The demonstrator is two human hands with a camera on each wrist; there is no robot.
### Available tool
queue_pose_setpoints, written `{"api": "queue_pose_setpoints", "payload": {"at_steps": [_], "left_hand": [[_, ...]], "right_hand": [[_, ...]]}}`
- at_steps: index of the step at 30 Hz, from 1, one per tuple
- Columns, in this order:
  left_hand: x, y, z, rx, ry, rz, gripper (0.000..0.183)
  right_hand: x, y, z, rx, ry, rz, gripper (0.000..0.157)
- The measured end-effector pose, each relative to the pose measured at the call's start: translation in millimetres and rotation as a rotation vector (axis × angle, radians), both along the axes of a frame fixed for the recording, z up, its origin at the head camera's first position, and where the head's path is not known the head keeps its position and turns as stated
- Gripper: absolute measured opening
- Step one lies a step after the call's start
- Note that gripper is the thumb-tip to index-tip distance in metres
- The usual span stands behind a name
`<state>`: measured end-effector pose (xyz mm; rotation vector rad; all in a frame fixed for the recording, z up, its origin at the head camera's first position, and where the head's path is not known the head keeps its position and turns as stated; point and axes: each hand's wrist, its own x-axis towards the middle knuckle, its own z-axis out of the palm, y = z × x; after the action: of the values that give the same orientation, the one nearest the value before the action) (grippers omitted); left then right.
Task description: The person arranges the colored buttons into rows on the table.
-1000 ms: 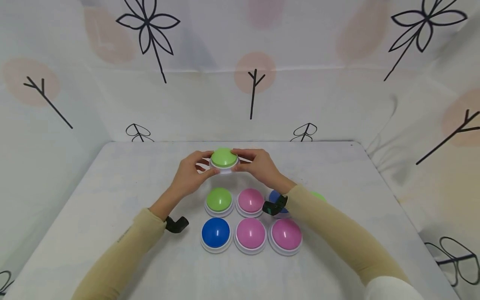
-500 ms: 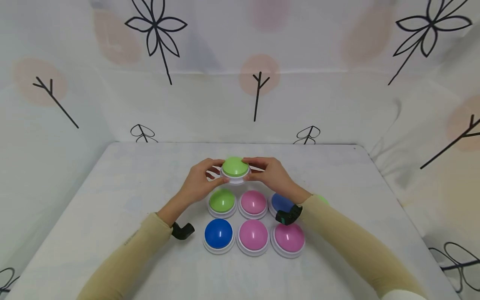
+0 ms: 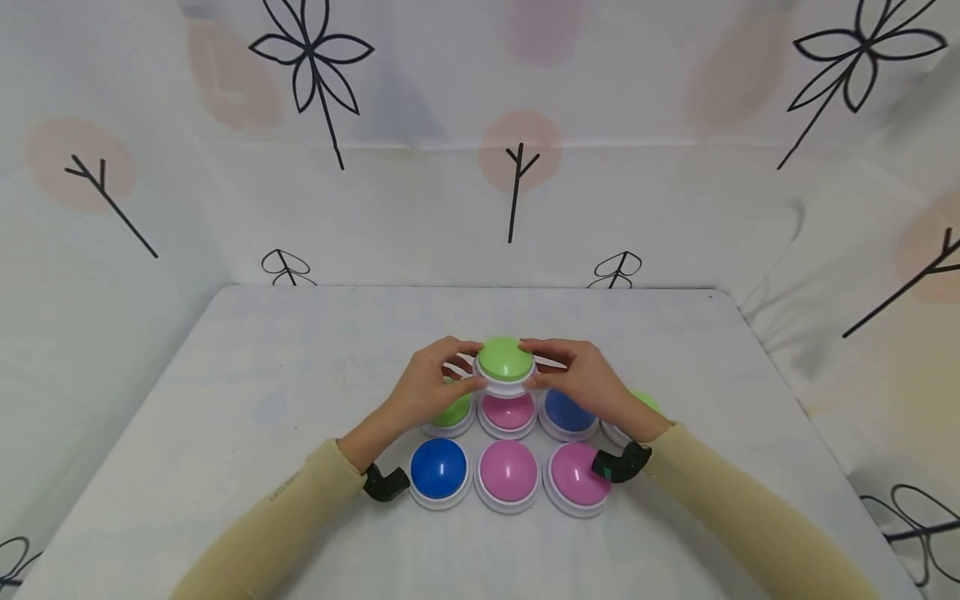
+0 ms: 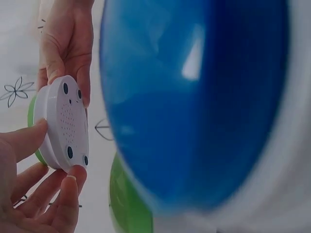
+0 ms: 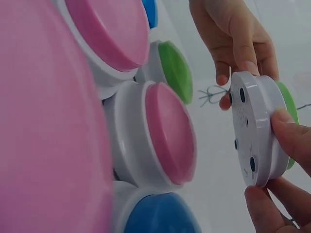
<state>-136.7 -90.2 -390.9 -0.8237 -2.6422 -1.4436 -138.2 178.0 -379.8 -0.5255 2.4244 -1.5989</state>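
Observation:
A green push button (image 3: pixel 506 360) with a white base is held in the air between both hands, dome up, just above the back row of buttons. My left hand (image 3: pixel 431 379) pinches its left side with thumb and fingers. My right hand (image 3: pixel 588 379) grips its right side likewise. The white underside (image 4: pixel 70 121) shows small dark feet and a patch of holes in the left wrist view. Below it stands a pink button (image 3: pixel 508 413), partly hidden by the held one. Beside that are a green button (image 3: pixel 450 415), partly behind my left hand, and a blue button (image 3: pixel 568 412).
Nearer the person, a front row has a blue button (image 3: pixel 438 468), a pink button (image 3: pixel 508 471) and another pink button (image 3: pixel 573 479). A further green button (image 3: pixel 645 401) is mostly hidden by the right wrist. White cloth walls (image 3: pixel 420 208) surround the white table (image 3: pixel 300 350).
Both hands have carried the green button rightward and toward the person, from behind the back row to above its pink button. The standing buttons keep their places.

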Motion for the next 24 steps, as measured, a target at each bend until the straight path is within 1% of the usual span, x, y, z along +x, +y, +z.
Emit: {"api": "queue_pose_setpoints", "payload": {"at_steps": [6, 10, 12, 17, 24], "left_hand": [[10.3, 12.2, -1.7, 0.021, -0.028, -0.025, 0.045], [16.4, 20.1, -1.9, 0.031, -0.036, -0.067, 0.043], [18.5, 24.3, -2.1, 0.039, -0.039, -0.095, 0.043], [23.3, 34.6, -1.2, 0.031, -0.059, -0.150, 0.047], [33.2, 48.3, 2.4, -0.021, -0.085, -0.211, 0.052]], "right_hand": [[15.6, 13.6, -0.6, -0.002, -0.008, 0.000, 0.053], [24.9, 24.2, -0.6, -0.016, -0.014, 0.001, 0.053], [28.5, 30.3, -1.6, -0.004, -0.016, -0.007, 0.053], [37.6, 45.1, -2.9, 0.024, -0.005, -0.019, 0.052], [48.5, 65.8, -7.8, 0.029, 0.031, -0.011, 0.053]]}}
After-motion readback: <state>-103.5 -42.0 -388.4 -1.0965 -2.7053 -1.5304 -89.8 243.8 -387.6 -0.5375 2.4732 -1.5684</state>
